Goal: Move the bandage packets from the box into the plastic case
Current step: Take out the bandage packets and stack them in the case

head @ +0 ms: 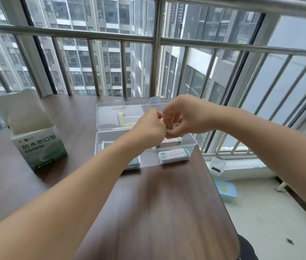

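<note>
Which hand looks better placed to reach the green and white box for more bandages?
Probably the left hand: the box stands open on its side of the table, while the right hand would have to cross the plastic case.

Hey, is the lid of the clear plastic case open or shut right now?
Open. The plastic case has its lid swung back behind it, and bandage packets show inside.

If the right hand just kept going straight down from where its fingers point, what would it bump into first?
Probably the bandage packets lying in the plastic case. The right hand hangs above them, fingers curled downward, pinching something small together with the left hand. Depth is hard to judge.
</note>
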Tool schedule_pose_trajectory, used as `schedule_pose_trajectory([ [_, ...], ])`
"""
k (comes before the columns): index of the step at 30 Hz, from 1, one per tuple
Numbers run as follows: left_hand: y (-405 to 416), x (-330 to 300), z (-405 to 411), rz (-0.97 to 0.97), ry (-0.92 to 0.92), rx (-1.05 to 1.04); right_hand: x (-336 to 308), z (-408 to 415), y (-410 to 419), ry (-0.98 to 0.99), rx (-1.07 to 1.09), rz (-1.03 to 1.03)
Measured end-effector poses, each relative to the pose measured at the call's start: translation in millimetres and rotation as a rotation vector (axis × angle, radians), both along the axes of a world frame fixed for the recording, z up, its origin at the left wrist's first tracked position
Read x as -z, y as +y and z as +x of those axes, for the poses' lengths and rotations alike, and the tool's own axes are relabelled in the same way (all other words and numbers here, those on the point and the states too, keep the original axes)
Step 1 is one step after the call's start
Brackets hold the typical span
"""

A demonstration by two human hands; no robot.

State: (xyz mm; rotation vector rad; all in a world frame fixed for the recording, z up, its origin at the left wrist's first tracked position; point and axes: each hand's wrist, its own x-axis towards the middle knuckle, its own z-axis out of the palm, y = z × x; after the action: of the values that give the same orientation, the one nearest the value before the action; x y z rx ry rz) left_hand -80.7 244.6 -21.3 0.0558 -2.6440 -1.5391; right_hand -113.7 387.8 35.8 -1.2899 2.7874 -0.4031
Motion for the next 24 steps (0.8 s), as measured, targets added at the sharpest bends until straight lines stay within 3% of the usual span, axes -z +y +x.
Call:
schedule_pose_trajectory([
  [5,-4.5,7.3,-1.0,-0.07,0.01,0.035,11.6,-12.8,-3.2,-0.065,0.006,0.039],
  [10,-14.0,7.2,4.0,-0.376,0.103,0.087,15.0,-23.9,-6.8,-0.145,0.006,0.214],
  [14,-14.9,11.5,7.7,-0.499,0.104,0.162,17.3,-29.4,-12.0,-0.233,-0.006,0.36],
  [19,-13.4,17.9,8.6,-0.516,0.073,0.19,14.3,-32.6,-20.9,-0.309,-0.006,0.483],
  [24,-14.5,21.1,9.0,-0.412,-0.049,0.232,18.1,-30.1,-26.6,-0.312,-0.018,0.551],
])
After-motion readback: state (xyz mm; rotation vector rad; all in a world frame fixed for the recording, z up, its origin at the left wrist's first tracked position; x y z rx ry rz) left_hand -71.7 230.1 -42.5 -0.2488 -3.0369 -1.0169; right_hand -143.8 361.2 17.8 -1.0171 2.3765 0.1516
